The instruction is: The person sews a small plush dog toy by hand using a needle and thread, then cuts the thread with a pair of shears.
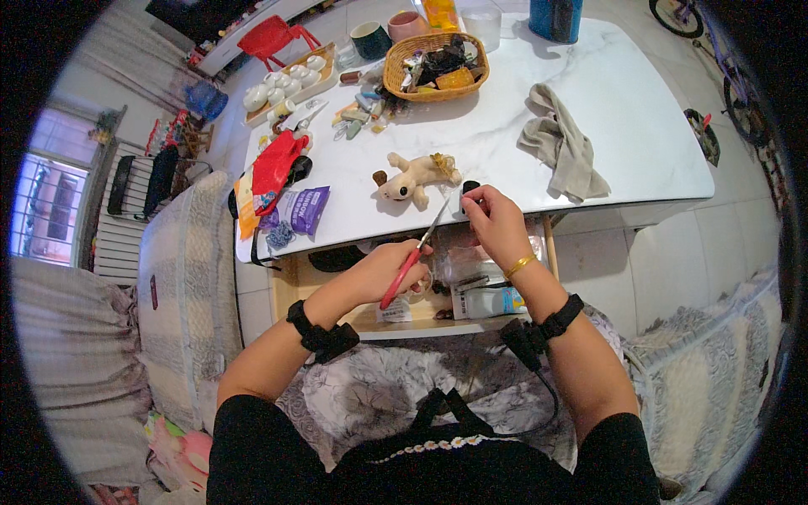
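Note:
Over the front edge of a white marbled table (pixel 505 151), my left hand (pixel 401 271) is closed around a pair of scissors with red handles (pixel 399 281); the blades point up and to the right. Close to the blade tips is my right hand (pixel 495 221), thumb and forefinger pinched together; whether something thin is between them cannot be told. A small black object (pixel 470 187) stands just behind those fingers. Left of it, a cream plush dog (pixel 410 180) lies on its side, with a gold-coloured piece (pixel 444 165) at its far end.
Below my hands a wooden drawer (pixel 416 328) is pulled out, holding packets and a bottle. A grey cloth (pixel 562 148) lies at right. Behind are a wicker basket (pixel 435 91), mugs and a tea set. Red fabric (pixel 278 167) and a purple packet (pixel 309 208) lie at left.

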Motion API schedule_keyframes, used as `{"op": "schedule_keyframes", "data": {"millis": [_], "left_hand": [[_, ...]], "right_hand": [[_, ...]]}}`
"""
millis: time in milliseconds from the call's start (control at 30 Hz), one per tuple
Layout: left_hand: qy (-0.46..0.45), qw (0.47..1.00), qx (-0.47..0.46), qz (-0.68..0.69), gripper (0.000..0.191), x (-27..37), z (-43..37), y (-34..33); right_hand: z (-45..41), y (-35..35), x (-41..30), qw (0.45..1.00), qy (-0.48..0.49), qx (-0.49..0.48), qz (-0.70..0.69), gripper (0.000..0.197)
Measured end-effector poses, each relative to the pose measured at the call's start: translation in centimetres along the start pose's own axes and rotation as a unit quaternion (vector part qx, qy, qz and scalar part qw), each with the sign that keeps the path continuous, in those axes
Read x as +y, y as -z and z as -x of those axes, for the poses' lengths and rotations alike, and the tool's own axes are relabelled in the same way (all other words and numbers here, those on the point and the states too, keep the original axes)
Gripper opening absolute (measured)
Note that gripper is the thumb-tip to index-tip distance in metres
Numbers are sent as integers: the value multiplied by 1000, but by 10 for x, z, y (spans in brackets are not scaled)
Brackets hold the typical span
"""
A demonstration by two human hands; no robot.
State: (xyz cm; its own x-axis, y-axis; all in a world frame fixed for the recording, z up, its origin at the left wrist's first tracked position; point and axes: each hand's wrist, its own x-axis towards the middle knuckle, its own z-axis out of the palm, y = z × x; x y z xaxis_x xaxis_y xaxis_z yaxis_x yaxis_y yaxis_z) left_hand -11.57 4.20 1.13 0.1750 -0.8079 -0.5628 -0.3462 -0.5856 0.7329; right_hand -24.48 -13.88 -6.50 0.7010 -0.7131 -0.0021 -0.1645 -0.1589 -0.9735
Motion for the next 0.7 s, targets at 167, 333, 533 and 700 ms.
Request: {"op": "schedule_keyframes", "data": {"millis": [167, 333, 533, 700], "left_hand": [[-85, 986, 46, -134, 43, 0, -21, -2], [-85, 969, 99, -212, 31, 11, -33, -3], [-77, 960, 119, -242, 26, 22, -34, -7], [-74, 956, 116, -259, 24, 21, -39, -6]], "right_hand": [[-1, 0, -3, 1000, 7, -5, 5, 23], [0, 0, -10, 1000, 0, -21, 16, 21], [2, 3, -17, 997, 54, 2, 61, 17], [2, 2, -17, 996, 50, -10, 72, 16]]}}
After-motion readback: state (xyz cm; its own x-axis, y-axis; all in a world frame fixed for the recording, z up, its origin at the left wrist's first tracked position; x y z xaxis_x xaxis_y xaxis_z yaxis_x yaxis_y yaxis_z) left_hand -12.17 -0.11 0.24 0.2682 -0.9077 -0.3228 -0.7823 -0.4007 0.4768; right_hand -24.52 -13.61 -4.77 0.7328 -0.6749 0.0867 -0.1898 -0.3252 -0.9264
